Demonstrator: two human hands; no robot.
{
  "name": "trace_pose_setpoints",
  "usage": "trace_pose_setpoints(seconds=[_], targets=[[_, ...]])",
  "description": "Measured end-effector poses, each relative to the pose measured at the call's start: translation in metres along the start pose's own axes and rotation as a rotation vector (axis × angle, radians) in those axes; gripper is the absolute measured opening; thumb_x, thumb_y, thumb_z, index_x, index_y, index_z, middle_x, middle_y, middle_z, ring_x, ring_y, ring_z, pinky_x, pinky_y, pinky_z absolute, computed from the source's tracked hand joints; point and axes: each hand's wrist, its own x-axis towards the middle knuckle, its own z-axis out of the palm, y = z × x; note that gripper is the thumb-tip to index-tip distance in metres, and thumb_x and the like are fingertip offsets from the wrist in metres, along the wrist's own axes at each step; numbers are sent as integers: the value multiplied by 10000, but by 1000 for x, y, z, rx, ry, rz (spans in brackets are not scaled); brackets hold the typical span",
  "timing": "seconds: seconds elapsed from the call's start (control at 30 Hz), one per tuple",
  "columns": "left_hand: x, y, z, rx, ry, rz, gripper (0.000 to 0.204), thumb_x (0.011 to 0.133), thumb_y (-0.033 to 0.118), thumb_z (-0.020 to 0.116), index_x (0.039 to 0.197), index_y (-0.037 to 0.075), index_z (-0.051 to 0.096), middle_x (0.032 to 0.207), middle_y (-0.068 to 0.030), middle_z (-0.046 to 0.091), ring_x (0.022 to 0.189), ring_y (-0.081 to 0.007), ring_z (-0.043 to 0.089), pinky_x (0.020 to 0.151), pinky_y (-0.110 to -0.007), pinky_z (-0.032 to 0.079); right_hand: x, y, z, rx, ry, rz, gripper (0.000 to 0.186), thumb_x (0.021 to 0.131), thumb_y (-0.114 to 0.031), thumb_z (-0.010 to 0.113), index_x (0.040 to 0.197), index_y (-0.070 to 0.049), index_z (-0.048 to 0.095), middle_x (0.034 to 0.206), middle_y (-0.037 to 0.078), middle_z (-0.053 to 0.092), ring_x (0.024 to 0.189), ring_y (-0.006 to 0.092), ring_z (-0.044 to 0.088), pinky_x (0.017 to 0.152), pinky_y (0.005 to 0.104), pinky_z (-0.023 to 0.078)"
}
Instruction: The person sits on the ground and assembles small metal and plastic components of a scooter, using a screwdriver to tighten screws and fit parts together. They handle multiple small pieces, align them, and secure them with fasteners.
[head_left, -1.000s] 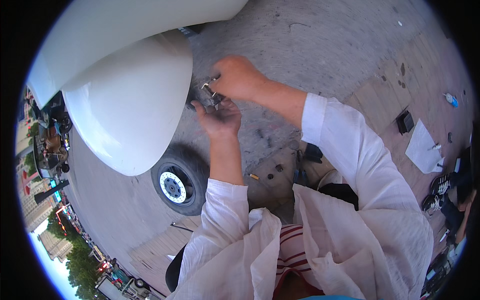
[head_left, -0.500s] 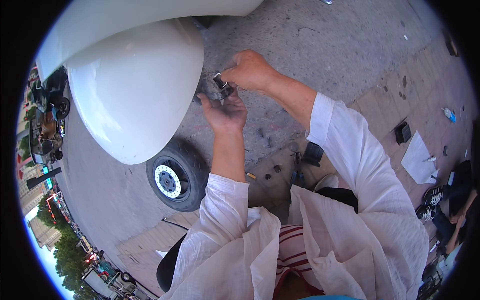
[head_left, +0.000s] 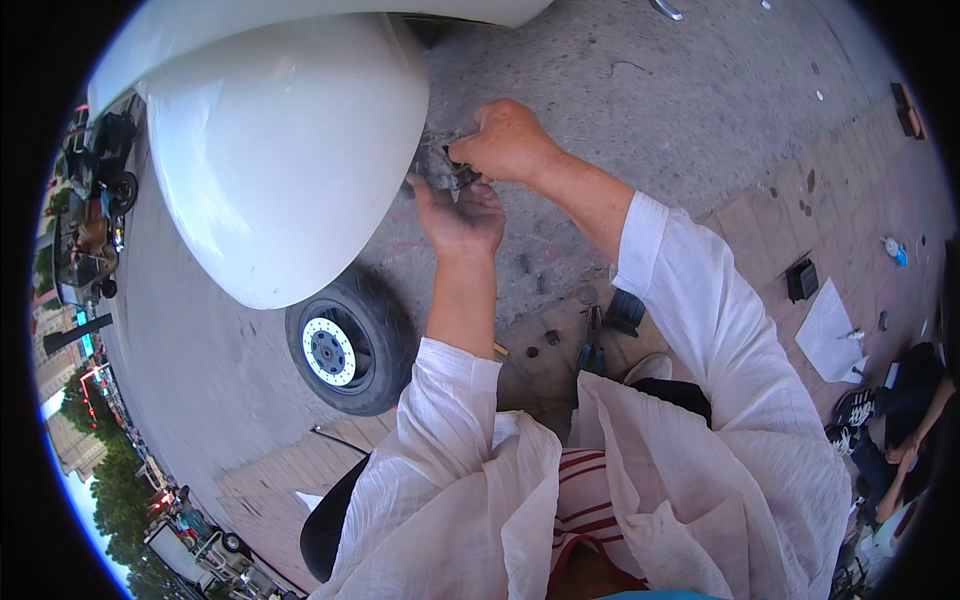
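Note:
My left hand (head_left: 460, 215) is held palm up beside the white rounded body panel (head_left: 290, 160) of a small vehicle, fingers spread under a small dark metal part (head_left: 445, 172). My right hand (head_left: 507, 140) is just above it, fingers pinched on that same dark part at the panel's edge. Both forearms come out of loose white sleeves. How the part joins the vehicle is hidden by my hands.
A black tyre with a white hub (head_left: 345, 345) stands below the panel. Pliers (head_left: 590, 345) and small dark bits lie on the concrete near my feet. A white sheet (head_left: 830, 330) and a black box (head_left: 802, 280) lie on the paving at right, where another person (head_left: 900, 430) sits.
The view has shifted so the white panel and my hands sit higher and more central. Both hands stay together at the small dark part.

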Motion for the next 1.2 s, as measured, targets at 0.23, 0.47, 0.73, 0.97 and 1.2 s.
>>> trace_pose_setpoints(seconds=[0.23, 0.47, 0.73, 0.97, 1.2], targets=[[2, -1, -3, -11, -53, 8, 562, 875, 547, 551, 1223, 125, 422, 1033, -64, 608, 792, -197, 624, 642, -279, 551, 1, -4, 1, -71, -23, -34, 273, 697, -184, 678, 739, 83, 633, 623, 160, 641, 542, 210, 646, 563, 316, 529], [0, -1, 0, -19, -25, -14, 586, 881, 553, 538, 1246, 118, 391, 1022, -75, 602, 773, -205, 619, 623, -277, 557, 3, -2, 2, -7, -59, 17, 236, 700, -133, 692, 783, 82, 638, 656, 140, 649, 565, 191, 644, 564, 299, 531], [1, 2, 1, -47, -46, -19, 544, 897, 551, 498, 1115, 53, 509, 933, -102, 615, 750, -215, 616, 569, -248, 535, -3, 7, -6, 444, -147, 140, 307, 820, -138, 686, 943, 116, 565, 872, 176, 652, 729, 203, 663, 594, 290, 570], [0, 2, 1, -38, -53, -21, 553, 893, 559, 501, 1135, 61, 504, 926, -83, 624, 749, -190, 616, 574, -243, 536, -9, 1, -8, 344, -132, 65, 229, 829, -112, 662, 864, 104, 591, 772, 159, 658, 649, 177, 658, 576, 276, 555], [-6, 1, 5, -40, -14, -37, 509, 875, 545, 550, 1127, 103, 512, 965, -47, 630, 761, -165, 621, 579, -232, 533, -11, -1, -2, 278, -63, 7, 191, 807, -95, 669, 782, 84, 607, 686, 134, 649, 592, 147, 637, 539, 265, 527]])
